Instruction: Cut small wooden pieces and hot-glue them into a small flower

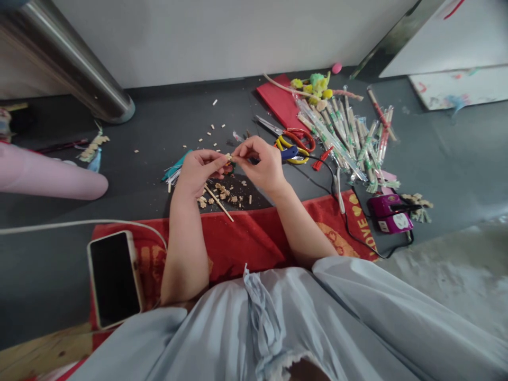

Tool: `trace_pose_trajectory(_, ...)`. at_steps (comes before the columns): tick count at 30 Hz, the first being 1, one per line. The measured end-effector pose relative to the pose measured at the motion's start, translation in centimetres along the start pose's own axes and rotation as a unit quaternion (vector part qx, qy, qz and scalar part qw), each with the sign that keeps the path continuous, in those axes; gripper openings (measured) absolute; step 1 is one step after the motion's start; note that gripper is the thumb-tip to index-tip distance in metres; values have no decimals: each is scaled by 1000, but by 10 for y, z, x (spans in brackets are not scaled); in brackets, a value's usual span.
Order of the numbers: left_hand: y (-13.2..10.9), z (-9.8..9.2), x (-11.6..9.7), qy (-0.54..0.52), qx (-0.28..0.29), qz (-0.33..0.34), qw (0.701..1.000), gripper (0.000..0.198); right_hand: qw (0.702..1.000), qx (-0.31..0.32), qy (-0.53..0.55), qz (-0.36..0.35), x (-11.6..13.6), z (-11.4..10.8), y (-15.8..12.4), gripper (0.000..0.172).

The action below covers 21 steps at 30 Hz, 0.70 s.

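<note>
My left hand [200,168] is closed in a pinch around a small pale flower-shaped piece [229,157]. Fingertips of my right hand [261,163] meet at the same piece from the other side, also pinched. Something dark green and orange shows below the fingers, too small to make out. Under the hands lie several loose flower-shaped pieces [223,191] and crumbs. A thin wooden stick [219,203] slants beside them. Blue and white tassel strands [174,170] stick out behind my left hand.
Scissors [286,132], a blue-handled corded tool [289,153] and several wrapped sticks [349,129] lie to the right. A purple box [391,214] has black cables. A phone [115,279] rests on the red towel [246,238]. At left are a pink cylinder [51,172] and metal post [79,58].
</note>
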<state>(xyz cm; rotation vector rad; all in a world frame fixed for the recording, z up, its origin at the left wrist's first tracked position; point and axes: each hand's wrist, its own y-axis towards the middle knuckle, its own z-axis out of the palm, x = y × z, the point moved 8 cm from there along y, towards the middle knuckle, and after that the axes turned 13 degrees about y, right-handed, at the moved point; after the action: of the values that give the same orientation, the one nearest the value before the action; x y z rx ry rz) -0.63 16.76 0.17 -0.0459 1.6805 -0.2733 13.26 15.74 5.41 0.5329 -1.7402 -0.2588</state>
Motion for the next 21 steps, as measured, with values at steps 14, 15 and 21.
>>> trace_pose_trajectory(14,-2,4,1,15,38,-3,999,37,993,111,34,22,-5,4,4,23)
trace_pose_trajectory(15,-2,4,0,14,38,-3,999,39,993,110,39,21,-5,3,4,23)
trace_pose_trajectory(21,-2,3,1,16,33,-13,999,41,991,91,99,30,-5,4,2,19)
